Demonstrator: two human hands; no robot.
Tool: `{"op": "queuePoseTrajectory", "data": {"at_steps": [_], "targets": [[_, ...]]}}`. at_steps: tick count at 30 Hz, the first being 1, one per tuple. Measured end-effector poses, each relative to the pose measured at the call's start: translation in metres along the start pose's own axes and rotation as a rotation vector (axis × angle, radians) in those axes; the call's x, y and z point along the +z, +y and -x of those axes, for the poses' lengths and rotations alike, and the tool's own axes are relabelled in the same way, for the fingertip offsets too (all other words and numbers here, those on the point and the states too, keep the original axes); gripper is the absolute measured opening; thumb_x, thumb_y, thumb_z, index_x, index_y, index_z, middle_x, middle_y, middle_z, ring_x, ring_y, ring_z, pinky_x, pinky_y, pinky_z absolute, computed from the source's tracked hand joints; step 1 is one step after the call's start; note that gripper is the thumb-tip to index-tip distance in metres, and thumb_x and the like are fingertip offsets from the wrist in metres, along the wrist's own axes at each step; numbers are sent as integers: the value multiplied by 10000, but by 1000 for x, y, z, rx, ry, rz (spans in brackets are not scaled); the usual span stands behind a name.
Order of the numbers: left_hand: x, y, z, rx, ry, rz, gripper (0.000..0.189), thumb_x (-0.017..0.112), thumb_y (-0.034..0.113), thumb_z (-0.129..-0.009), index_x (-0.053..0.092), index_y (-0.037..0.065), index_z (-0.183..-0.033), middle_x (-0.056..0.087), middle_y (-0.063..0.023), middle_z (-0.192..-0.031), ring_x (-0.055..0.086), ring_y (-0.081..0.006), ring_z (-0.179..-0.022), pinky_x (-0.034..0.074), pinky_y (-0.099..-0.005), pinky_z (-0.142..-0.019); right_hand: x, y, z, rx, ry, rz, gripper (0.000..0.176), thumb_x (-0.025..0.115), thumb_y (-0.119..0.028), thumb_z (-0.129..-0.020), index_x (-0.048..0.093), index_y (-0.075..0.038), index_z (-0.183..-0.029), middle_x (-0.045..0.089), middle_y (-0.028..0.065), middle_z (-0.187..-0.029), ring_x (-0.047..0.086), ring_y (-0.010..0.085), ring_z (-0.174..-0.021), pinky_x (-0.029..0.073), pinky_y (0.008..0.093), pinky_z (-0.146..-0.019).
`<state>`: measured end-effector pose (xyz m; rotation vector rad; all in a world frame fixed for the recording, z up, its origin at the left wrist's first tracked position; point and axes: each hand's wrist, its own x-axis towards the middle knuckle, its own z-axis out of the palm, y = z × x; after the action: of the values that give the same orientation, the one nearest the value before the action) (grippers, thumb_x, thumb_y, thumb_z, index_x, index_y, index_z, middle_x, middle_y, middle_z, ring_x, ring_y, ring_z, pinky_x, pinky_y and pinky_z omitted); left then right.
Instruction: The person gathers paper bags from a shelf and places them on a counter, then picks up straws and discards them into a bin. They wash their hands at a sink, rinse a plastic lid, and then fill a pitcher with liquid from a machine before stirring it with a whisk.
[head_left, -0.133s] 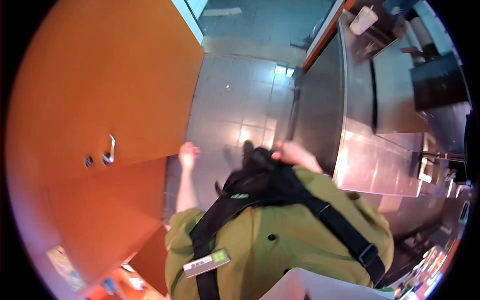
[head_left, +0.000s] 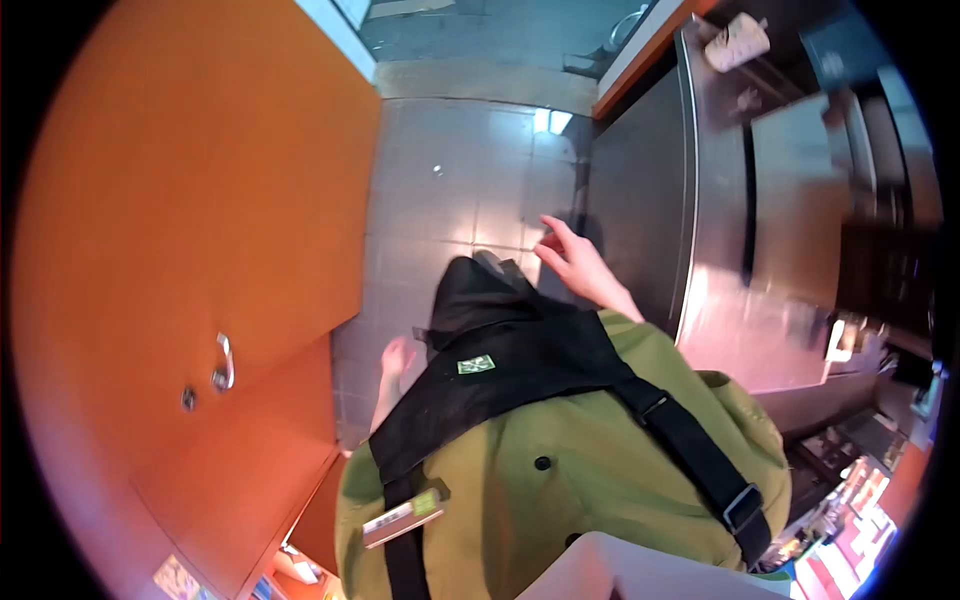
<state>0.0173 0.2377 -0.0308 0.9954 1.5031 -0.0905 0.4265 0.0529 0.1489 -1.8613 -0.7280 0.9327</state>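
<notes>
Right hand [head_left: 572,265] is releasing the black apron [head_left: 500,350].
Its grip is spreading open above the apron; left hand [head_left: 397,358] is retreating beside it, grip indiscernible.

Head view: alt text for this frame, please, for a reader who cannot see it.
Looking down their own front, a person in an olive shirt and black apron holds the right hand open near the apron's bunched top, the left hand low beside it. To the left stand orange cabinet doors, to the right a steel counter, grey floor tiles between.
</notes>
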Motion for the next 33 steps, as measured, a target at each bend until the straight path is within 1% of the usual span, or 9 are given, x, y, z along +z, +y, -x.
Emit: {"op": "queuePoseTrajectory", "data": {"at_steps": [5,11,14,16,21,23,25,28,33], "targets": [[0,61,-65,-217,255,40,175,441,232,-835,508,72,-853,530,-59,-655,491,-135,-510,400,-264,-444,-126,-7,-138,152,-82,339,468,535,-266,-772,420,24,-1121,574,175,-910,564,273,-855,440,340,-729],[81,368,-237,21,77,-169,210,390,223,-834,478,86,-700,498,-67,-540,437,-134,-390,337,-291,-331,-184,-3,-260,452,315,657,423,500,-316,-776,448,-15,-1069,525,207,-938,517,339,-897,429,389,-750],[219,662,-333,462,-11,-336,235,368,222,-808,445,93,-628,446,-43,-446,352,-134,-287,257,-276,-252,-230,-9,-359,380,308,271,391,483,-316,-787,451,-38,-1060,527,196,-949,504,331,-918,405,398,-779],[306,811,-467,783,299,-728,227,395,199,-807,524,16,-842,541,-77,-614,523,-166,-548,426,-306,-554,-268,-4,-413,377,354,273,376,479,-305,-789,460,-35,-1049,528,198,-951,502,331,-914,396,405,-781],[598,1066,-314,1262,-363,-256,205,421,259,-864,440,84,-759,406,18,-570,421,-85,-516,371,-226,-475,-398,15,-549,375,421,356,460,553,-320,-725,450,-9,-1049,496,226,-978,519,352,-886,430,424,-748],[675,1081,-357,763,-1111,120,160,477,247,-840,437,94,-866,463,10,-593,449,-85,-510,399,-248,-457,-479,-26,-590,565,438,475,502,584,-322,-695,446,-11,-1065,447,221,-1061,525,347,-885,437,417,-747],[691,1086,-345,771,-844,-816,234,509,336,-808,471,109,-849,517,-9,-635,494,-112,-549,414,-260,-474,-536,-20,-633,462,772,250,437,538,-292,-750,446,-28,-1085,432,206,-1095,514,347,-903,423,421,-764],[702,1083,-363,244,-532,-600,267,501,371,-790,494,110,-846,540,-18,-660,511,-122,-573,407,-247,-498,-632,-7,-697,357,917,105,422,558,-298,-740,499,-1,-1034,537,184,-943,551,304,-830,440,369,-726],[780,1186,-447,210,-373,-683,180,500,274,-766,523,96,-769,525,-38,-619,517,-151,-564,417,-275,-495,-766,15,-825,394,568,16,393,523,-331,-757,516,-44,-1025,577,176,-910,533,332,-884,420,386,-772]]}}
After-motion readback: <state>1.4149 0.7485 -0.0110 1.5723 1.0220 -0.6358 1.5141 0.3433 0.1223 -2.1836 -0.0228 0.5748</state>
